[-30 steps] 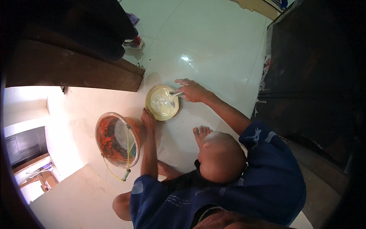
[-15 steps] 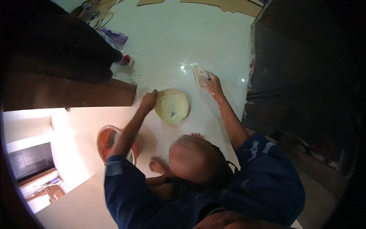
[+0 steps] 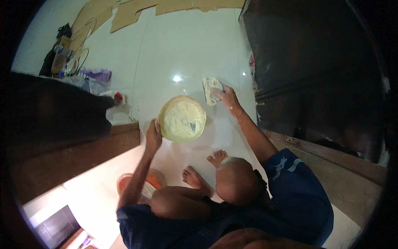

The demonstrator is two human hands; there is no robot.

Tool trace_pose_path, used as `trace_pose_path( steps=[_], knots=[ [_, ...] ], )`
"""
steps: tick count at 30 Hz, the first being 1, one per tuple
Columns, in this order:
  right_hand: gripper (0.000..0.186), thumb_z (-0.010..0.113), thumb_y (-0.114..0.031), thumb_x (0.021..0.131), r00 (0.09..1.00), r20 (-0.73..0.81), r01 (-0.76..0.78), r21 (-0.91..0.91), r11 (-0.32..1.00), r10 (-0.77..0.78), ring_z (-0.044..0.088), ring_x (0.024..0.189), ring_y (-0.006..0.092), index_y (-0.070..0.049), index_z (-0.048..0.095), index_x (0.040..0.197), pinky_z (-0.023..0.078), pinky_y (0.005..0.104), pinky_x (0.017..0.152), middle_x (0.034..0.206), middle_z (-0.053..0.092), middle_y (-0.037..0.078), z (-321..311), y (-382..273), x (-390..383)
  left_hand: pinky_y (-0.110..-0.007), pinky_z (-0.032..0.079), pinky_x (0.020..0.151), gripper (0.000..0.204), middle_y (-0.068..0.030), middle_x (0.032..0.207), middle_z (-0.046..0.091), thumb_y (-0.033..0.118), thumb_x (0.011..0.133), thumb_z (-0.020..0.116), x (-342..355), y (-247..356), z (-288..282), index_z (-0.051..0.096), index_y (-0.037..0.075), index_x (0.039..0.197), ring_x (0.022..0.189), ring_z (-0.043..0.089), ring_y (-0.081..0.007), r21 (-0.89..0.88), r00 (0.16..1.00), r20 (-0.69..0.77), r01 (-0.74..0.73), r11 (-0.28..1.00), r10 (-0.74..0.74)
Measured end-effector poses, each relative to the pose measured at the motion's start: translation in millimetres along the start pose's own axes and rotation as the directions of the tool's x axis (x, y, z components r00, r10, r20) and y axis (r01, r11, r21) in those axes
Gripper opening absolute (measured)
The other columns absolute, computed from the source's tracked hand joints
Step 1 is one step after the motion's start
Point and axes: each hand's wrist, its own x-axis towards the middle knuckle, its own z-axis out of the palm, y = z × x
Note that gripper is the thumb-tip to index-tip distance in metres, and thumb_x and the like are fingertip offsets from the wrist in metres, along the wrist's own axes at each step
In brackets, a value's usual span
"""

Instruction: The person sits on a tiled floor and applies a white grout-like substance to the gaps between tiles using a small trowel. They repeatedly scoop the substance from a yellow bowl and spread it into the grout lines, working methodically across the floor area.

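Observation:
My left hand (image 3: 154, 133) is closed on the left rim of a round, shallow basin (image 3: 182, 98). Pale yellow paste (image 3: 177, 116) coats the inside of the basin, which is tipped toward me; a small dark patch shows at its lower right. To the right and a little farther off, my right hand (image 3: 229, 101) grips a flat trowel (image 3: 208, 94). Pale paste is smeared over the trowel, with ridged lines across its upper part. A gap of floor separates the trowel from the basin. Whitish smears mark my right hand and wrist.
An orange-red bucket (image 3: 157, 178) stands behind my left forearm. Brown wooden edging (image 3: 83, 155) and dark cloth lie at left. A dark panel (image 3: 306, 83) borders the right. Cardboard sheets (image 3: 137, 14) cover the far floor; a purple wrapper (image 3: 97, 74) lies far left.
The basin appears larger and tilts more toward me, lifted with my left hand. My right hand still holds the trowel, its face turned somewhat. The whole view has shifted, and both feet now show.

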Motion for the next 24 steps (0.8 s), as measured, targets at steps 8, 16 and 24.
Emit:
trace_pose_path(
  steps=[8,16,24],
  knots=[
    [0.038,0.063,-0.017,0.084,0.961,-0.03,-0.278,-0.084,0.957,0.277,0.06,0.093,0.0134,0.002,0.057,0.118,0.047,0.0278,0.082,0.105,0.065,0.008,13.1,-150.4,-63.6,-0.038,0.045,0.075,0.039,-0.019,0.091,0.058,0.031,0.1,0.034,-67.5,102.9,-70.1,0.047,-0.004,0.112,0.082,0.055,-0.0269,-0.253,0.963,0.041,0.266,0.93,-0.265],
    [0.037,0.063,-0.015,0.084,0.942,-0.149,-0.275,0.172,0.946,0.301,0.06,0.088,0.0121,0.003,0.058,0.115,0.048,0.0278,0.08,0.099,0.066,0.007,64.5,-437.1,-106.0,-0.037,0.046,0.079,0.043,-0.019,0.102,0.057,0.033,0.099,0.038,-125.0,272.4,-139.5,0.041,-0.002,0.123,0.091,0.056,-0.0248,-0.348,0.814,-0.172,0.477,0.807,-0.555],
    [0.033,0.064,-0.011,0.083,0.988,-0.006,-0.15,0.164,0.975,0.153,0.06,0.089,0.0119,0.002,0.06,0.113,0.048,0.0262,0.08,0.103,0.065,0.005,47.5,-632.7,-81.3,-0.041,0.042,0.088,0.034,-0.0225,0.111,0.057,0.018,0.094,0.04,39.6,378.3,-198.5,0.047,-0.004,0.12,0.101,0.055,-0.0359,-0.269,0.809,-0.344,0.401,0.876,-0.476]
  ],
)
